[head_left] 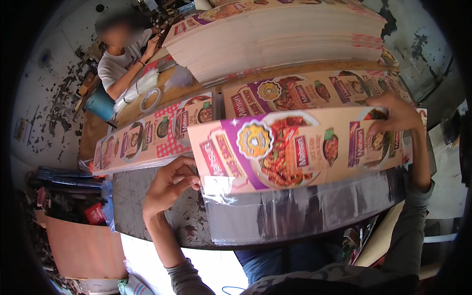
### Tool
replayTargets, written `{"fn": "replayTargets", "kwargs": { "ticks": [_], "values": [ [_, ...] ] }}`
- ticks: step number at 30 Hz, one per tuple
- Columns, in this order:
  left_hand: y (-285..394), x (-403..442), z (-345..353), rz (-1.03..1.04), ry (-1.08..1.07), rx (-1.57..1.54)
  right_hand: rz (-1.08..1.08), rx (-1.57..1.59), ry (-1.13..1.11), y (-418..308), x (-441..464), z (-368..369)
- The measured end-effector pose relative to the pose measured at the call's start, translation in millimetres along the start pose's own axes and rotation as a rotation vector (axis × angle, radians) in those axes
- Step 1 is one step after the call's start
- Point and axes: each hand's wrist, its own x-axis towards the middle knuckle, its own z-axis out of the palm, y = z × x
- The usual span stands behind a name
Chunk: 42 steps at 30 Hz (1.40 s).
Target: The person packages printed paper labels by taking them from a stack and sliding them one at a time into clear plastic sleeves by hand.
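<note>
Grey and scuffed, one dark-edged tabletop (137,206) spreads under the work, and behind it rises one tall stack of printed sheets (275,54), pale along its cut edges. One co-worker (115,71) in a white T-shirt sits at the far left corner, both arms drawn toward the chest. Two lower piles lie across the middle: the left pile (157,129), with red-checked panels, and the right pile (240,101), partly hidden behind what the worker is lifting. That is one long printed sheet (339,147) showing bowls of food, held tilted just in front of the right pile, and below it hangs one clear sleeve (305,214), shiny and creased, its top overlapping the sheet's lower left corner. Two hands manage these. The right hand (393,113) grasps the sheet's upper right end, thumb in front; the left hand (169,184) pinches the sleeve's left edge between thumb and fingertips, though from where I stand it is hard to tell whether the sheet's corner is caught too. Beyond the left pile are one blue bucket (101,104), one tied bundle of clear plastic (136,90) and, smallest, one roll of tape (142,103).
</note>
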Motion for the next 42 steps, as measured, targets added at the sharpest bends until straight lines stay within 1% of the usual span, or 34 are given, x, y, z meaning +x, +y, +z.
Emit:
{"fn": "replayTargets", "kwargs": {
  "ticks": [1,3,5,7,8,9,11,13,20,22,29,31,36,38,39,41,42],
  "values": [
    [-0.4,-0.1,-0.8,0.012,0.020,0.016,0.001,-0.006,0.003,1.6,1.2,1.0],
    [-1.0,0.2,-3.1,0.011,0.031,0.029,-0.026,-0.098,-0.117,6.9,5.5,6.8],
    [0.8,1.5,-2.9,0.015,0.044,0.043,-0.058,-0.071,-0.084,9.5,6.6,11.4],
    [4.5,1.3,-1.1,-0.056,0.060,0.047,-0.144,-0.055,-0.093,17.0,9.1,14.4],
    [3.9,1.2,-0.7,-0.049,0.060,0.048,-0.171,-0.051,-0.110,15.7,10.0,14.1],
    [2.1,1.3,-0.3,-0.048,0.069,0.057,-0.171,-0.055,-0.104,16.3,10.7,14.1],
    [0.6,1.6,0.1,-0.048,0.076,0.069,-0.164,-0.022,-0.161,17.7,11.2,16.7],
    [0.4,1.6,1.2,-0.003,0.077,0.099,-0.170,-0.022,-0.157,17.5,10.6,19.2],
    [1.5,2.0,5.3,0.014,0.066,0.133,-0.190,-0.013,-0.187,13.2,8.2,21.2],
    [0.2,2.1,7.0,0.074,0.030,0.146,-0.207,-0.023,-0.177,19.4,7.5,24.1],
    [1.3,1.1,14.5,0.059,0.048,0.118,-0.210,-0.043,-0.187,17.4,6.5,24.0],
    [3.7,0.1,14.9,0.061,0.048,0.179,-0.208,-0.031,-0.175,18.8,6.4,24.5],
    [2.8,-0.1,14.9,0.082,0.046,0.202,-0.222,0.004,-0.156,13.8,5.6,24.1],
    [3.8,-0.3,15.2,0.084,0.047,0.208,-0.198,0.009,-0.176,12.0,5.1,23.6],
    [4.9,-0.7,15.0,0.059,0.046,0.214,-0.197,0.009,-0.177,13.3,5.6,25.0],
    [5.1,-0.9,14.5,0.035,0.045,0.221,-0.308,-0.117,-0.039,16.3,7.2,28.8],
    [4.4,-1.0,14.3,0.026,0.044,0.202,-0.308,-0.118,-0.037,10.5,8.6,31.1]
  ]
}}
